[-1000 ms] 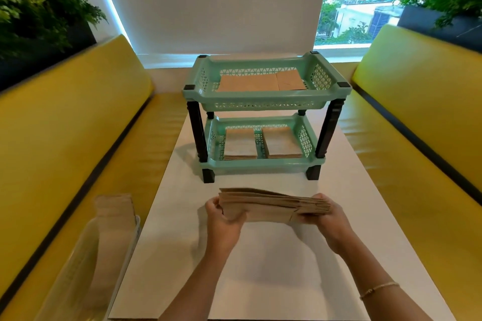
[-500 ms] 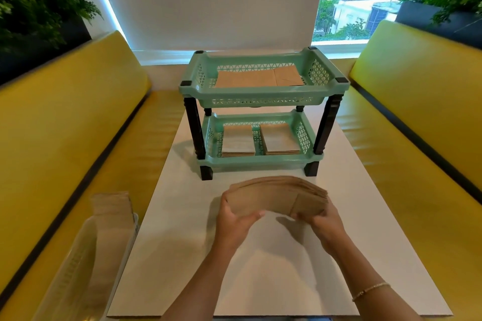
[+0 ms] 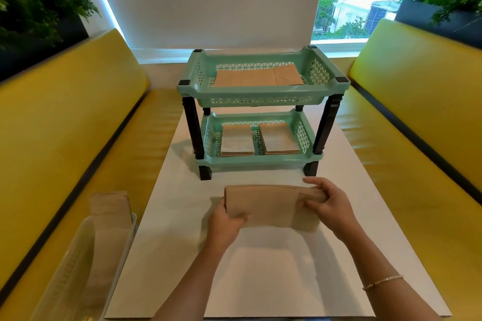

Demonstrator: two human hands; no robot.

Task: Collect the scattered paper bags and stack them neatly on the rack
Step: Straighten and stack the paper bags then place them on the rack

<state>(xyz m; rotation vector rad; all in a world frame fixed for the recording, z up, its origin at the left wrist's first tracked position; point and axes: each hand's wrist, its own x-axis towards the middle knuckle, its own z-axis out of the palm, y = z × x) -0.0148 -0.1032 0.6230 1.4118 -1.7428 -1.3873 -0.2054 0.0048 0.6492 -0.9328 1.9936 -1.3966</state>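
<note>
Centrally, a stack of brown paper bags [image 3: 271, 207] is held just in front of the rack [image 3: 260, 117], above the white table [image 3: 260, 268]. Its long axis is laid left to right, parallel to the rack's front edge, with the broad face turned up and toward the camera. The stack's left end is gripped by the left hand [image 3: 227, 224], thumb curled over the top face; the right end is clasped by the right hand [image 3: 328, 203], fingers wrapped over the far edge. A thin bracelet [image 3: 382, 281] is worn on the right wrist.

On the rack's upper tier, flat bags [image 3: 258, 77] are laid lengthwise, left to right. On the lower tier, two squarer piles [image 3: 237, 139] [image 3: 279, 138] are set side by side, apart. Left of the table, nearer than the rack, a clear bin [image 3: 78, 268] with more brown bags [image 3: 109, 211] is seen on the yellow bench [image 3: 65, 125].
</note>
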